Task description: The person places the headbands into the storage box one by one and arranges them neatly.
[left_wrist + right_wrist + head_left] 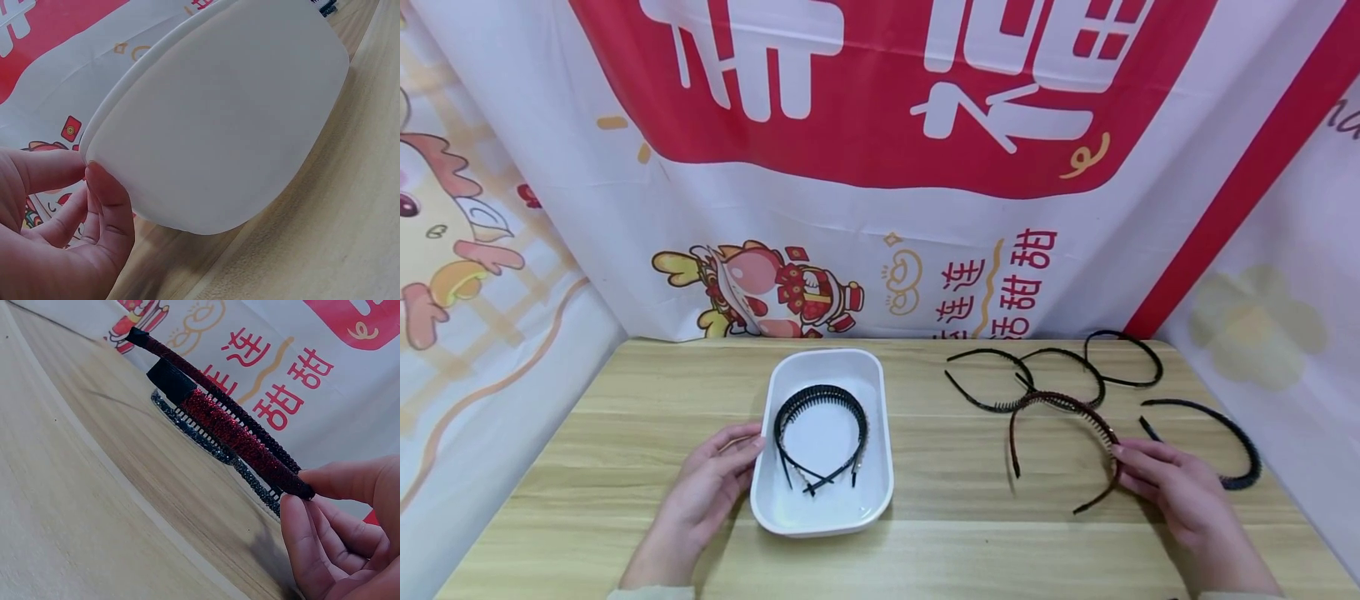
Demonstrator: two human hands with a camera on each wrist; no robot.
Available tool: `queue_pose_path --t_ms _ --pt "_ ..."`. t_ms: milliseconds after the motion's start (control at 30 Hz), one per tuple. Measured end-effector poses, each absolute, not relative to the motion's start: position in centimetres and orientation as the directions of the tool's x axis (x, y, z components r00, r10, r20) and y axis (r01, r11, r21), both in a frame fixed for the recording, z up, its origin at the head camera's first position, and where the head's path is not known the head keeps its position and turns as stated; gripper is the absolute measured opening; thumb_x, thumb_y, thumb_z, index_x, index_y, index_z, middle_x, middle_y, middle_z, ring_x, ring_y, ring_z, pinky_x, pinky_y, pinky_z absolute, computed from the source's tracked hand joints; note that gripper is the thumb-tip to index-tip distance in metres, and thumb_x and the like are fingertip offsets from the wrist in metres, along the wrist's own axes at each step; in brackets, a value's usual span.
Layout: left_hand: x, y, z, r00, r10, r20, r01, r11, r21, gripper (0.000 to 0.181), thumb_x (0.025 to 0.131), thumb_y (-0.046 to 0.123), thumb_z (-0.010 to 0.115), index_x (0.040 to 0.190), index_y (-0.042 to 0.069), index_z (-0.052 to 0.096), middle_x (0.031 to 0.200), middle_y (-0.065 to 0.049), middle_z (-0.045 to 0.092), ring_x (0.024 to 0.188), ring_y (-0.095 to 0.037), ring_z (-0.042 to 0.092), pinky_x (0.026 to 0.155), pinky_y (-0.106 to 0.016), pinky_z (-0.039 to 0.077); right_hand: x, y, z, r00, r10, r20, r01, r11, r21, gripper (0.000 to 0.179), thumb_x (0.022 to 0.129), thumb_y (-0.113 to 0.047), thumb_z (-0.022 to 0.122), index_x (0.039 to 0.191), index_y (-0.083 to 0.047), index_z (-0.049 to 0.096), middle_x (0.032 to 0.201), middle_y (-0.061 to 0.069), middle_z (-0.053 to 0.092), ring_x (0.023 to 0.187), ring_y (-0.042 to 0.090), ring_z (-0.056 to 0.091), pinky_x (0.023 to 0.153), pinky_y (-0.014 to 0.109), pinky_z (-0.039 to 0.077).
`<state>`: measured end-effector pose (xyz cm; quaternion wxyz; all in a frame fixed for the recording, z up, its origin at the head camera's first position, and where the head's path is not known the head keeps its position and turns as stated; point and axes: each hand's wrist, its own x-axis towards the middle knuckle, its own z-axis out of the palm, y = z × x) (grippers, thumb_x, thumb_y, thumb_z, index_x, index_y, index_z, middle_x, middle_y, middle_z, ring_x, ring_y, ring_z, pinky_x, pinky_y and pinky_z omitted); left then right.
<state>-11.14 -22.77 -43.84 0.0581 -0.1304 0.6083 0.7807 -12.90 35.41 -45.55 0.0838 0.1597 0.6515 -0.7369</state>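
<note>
A white plastic basin [871,500] stands at the middle left of the table, with black toothed headbands [820,392] lying overlapped inside it. My left hand [711,483] pinches the basin's left rim between thumb and fingers; in the left wrist view the thumb [106,184] presses on its outer side. On the right, my right hand [1183,492] pinches one side of a dark red glittery headband [1078,406], held up over the table with its ends pointing toward me. Red sparkle and a black end cap show on this headband [231,431] in the right wrist view.
Several black headbands lie on the table at the back right, among them a left one [985,351] and a far one [1157,358]. Another thicker black headband [1247,446] lies beyond my right hand. Printed cloth [880,200] hangs behind the wooden table [925,558] and at both sides.
</note>
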Motion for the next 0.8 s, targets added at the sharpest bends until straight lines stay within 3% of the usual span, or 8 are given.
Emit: queue_pose_path --t_ms 800 --pt "-11.0 -22.8 -43.9 -0.957 -0.066 -0.283 -0.256 -0.264 0.93 0.021 0.103 0.003 0.065 0.111 0.021 0.072 0.103 0.009 0.076 0.099 -0.008 0.071 0.09 -0.025 0.06 -12.6 32.8 -44.0 -0.941 0.064 -0.332 0.327 -0.076 -0.942 0.021 0.099 -0.005 0.076 0.104 -0.024 0.082 0.101 -0.012 0.079 0.093 0.006 0.077 0.087 0.021 0.064"
